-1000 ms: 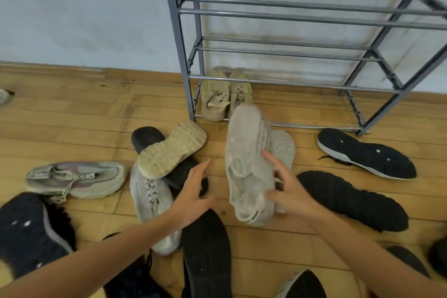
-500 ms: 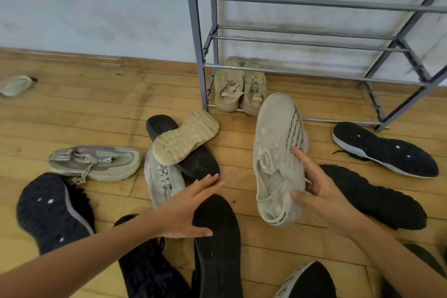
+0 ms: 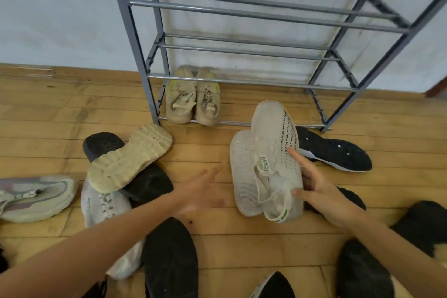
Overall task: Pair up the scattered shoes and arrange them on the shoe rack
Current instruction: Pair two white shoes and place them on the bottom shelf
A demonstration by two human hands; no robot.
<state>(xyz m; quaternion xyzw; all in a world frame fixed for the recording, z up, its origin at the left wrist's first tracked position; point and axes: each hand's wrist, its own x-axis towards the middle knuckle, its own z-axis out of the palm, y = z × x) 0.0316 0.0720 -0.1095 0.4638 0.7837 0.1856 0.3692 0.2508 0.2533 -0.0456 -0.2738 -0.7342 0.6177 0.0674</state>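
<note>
My right hand (image 3: pixel 321 195) grips a white knit shoe (image 3: pixel 278 152) with green tabs by its heel and side, toe pointing toward the grey metal shoe rack (image 3: pixel 242 82). Its mate (image 3: pixel 242 174) lies sole-up on the floor just left of it, touching. My left hand (image 3: pixel 203 193) hovers open above the floor, fingers spread, just left of that mate. A beige pair (image 3: pixel 193 99) stands side by side on the rack's lowest level, at its left end.
Left of my hands lies a pile: a cream sole-up shoe (image 3: pixel 130 157), a black shoe (image 3: pixel 101 144) and a white sneaker (image 3: pixel 104 206). A grey-lilac sneaker (image 3: pixel 36 196) sits far left. Black shoes lie right (image 3: pixel 338 150) and along the bottom (image 3: pixel 169 259). Wooden floor, white wall.
My right hand has carried the white shoe rightward and down beside its sole-up mate. My left hand has moved right, away from the pile, toward that mate.
</note>
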